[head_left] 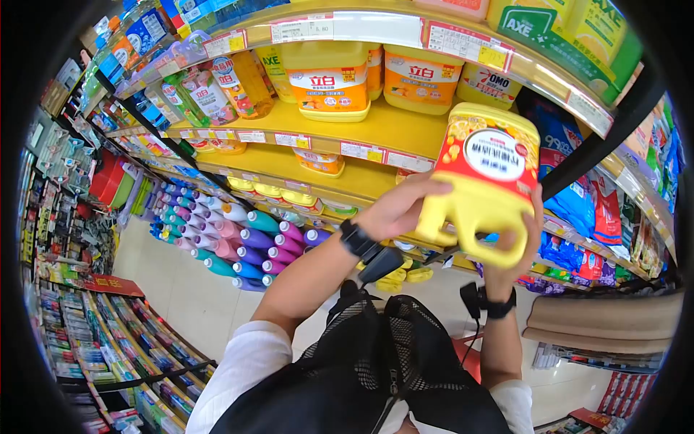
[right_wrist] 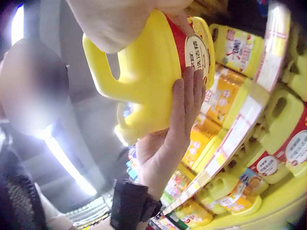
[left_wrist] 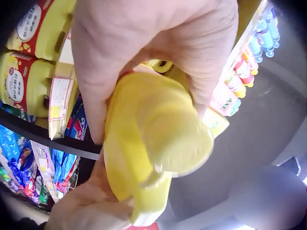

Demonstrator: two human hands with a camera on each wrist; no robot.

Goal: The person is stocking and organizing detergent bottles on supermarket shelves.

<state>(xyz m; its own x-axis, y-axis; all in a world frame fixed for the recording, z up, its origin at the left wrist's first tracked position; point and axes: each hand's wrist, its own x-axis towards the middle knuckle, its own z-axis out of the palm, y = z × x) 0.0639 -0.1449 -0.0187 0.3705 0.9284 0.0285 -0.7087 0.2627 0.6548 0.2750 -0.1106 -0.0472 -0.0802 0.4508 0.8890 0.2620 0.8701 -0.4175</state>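
A yellow detergent jug [head_left: 499, 155] with a red label is held up in front of the shelves by both hands. Its handle end points toward the person, and the label's text appears upside down in the head view. On one side, the left hand [head_left: 406, 208] grips the jug near the cap end, its fingers [right_wrist: 184, 103] lying along the body by the label in the right wrist view. The right hand [head_left: 530, 235] holds the opposite side beside the handle. The left wrist view looks onto the pale yellow cap [left_wrist: 184, 146], below the left hand.
Orange-labelled yellow tubs [head_left: 329, 79] stand on the yellow shelf [head_left: 267, 134] ahead, under a price-tag rail [head_left: 376, 30]. Colourful bottles [head_left: 238, 242] crowd the floor at left. Bagged goods [head_left: 578, 210] fill the shelves at right, and a black shelf post [head_left: 600, 137] stands near the jug.
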